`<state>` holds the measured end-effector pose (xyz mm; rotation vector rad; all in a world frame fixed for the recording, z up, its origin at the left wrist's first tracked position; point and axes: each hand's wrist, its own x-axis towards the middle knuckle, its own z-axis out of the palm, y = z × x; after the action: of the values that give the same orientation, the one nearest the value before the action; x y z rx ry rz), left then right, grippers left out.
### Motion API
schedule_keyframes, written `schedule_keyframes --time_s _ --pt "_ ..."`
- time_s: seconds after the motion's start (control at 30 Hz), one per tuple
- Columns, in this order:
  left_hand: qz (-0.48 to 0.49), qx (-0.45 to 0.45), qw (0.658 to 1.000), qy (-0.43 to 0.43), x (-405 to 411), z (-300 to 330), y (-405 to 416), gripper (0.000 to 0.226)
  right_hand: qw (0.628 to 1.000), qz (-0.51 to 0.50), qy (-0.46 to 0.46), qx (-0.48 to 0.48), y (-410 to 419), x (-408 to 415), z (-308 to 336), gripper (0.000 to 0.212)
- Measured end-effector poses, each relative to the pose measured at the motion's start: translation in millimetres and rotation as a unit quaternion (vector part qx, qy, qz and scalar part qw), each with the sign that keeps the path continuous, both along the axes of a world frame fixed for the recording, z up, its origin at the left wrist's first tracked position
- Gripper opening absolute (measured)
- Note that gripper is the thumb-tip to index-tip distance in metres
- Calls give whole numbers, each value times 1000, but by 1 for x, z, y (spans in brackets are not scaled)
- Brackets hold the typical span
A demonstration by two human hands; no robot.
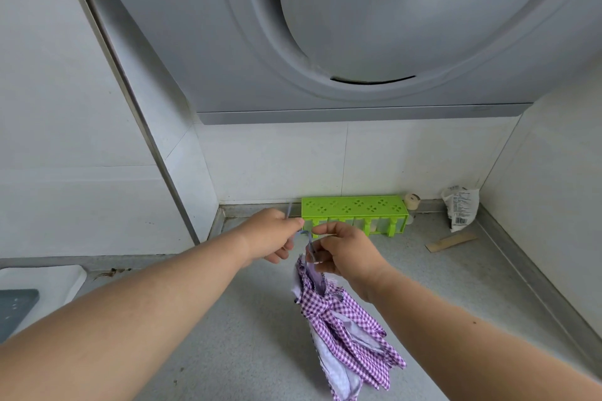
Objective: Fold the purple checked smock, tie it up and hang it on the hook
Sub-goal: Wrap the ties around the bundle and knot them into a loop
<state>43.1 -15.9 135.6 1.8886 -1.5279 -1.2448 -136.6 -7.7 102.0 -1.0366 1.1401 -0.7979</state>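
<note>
While your two hands meet near the middle of the view, your left hand [272,233] pinches a thin lilac tie string [301,233] between thumb and curled fingers, and one end of the string sticks up at 12 o'clock from that fist. Your right hand [343,252], just at 3 o'clock of the left, pinches the same string with its fingers curled round it, so the short length between the two hands is drawn tight. From under your right hand the purple checked smock [338,325] hangs bunched and trails toward 5 o'clock, its pale lining showing among the folds, above the grey counter [228,335]. At 12 o'clock from your hands a green plastic rack [353,207] stands against the tiled wall. A crumpled white packet [461,208] leans in the corner at 2 o'clock, with a strip of brown card [451,242] lying just in front of it. Overhead, a grey range hood [358,42] marked ROBAM fills the top of the view.
</note>
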Motion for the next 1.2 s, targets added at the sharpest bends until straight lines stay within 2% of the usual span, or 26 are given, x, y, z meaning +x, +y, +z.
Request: schedule_keyframes --time_s 0.13,0.2,0.27,0.4,0.5,0.53,0.6,0.67,0.8,0.87,1.03,1.2 --pt "-50 59 996 -35 -1 17 6 74 999 -29 -18 -34 -6 0 14 28" --pt "-70 75 994 -35 -3 23 6 80 998 -40 -20 -51 -9 0 21 26" --pt "-91 65 992 -54 -5 28 5 74 997 -42 -21 -67 -11 -1 28 25" --pt "-86 -13 992 -96 -7 26 -6 40 995 -35 -31 -89 -15 -2 38 29" --pt "-122 -55 981 -141 -7 28 -8 33 993 -24 -22 -113 -17 -2 42 36" --pt "-129 -67 981 -128 -7 28 -8 28 992 -22 -20 -122 -18 -1 43 37" --pt "-117 -97 987 -49 -11 32 -3 11 991 -20 -26 -131 -19 -1 43 37" --pt "-83 -123 989 4 -16 35 0 29 990 -7 -37 -136 -21 -2 44 36" --pt "-3 -140 988 60 -19 39 -6 16 985 18 -82 -151 -27 -8 52 33" --pt "38 -142 986 76 -20 40 -8 19 982 26 -84 -166 -33 -11 53 33" --pt "58 -149 987 31 -28 58 -5 22 977 68 -56 -194 -44 -23 62 35" --pt "47 -146 988 -27 -29 82 2 20 955 104 42 -273 -54 -29 75 30"
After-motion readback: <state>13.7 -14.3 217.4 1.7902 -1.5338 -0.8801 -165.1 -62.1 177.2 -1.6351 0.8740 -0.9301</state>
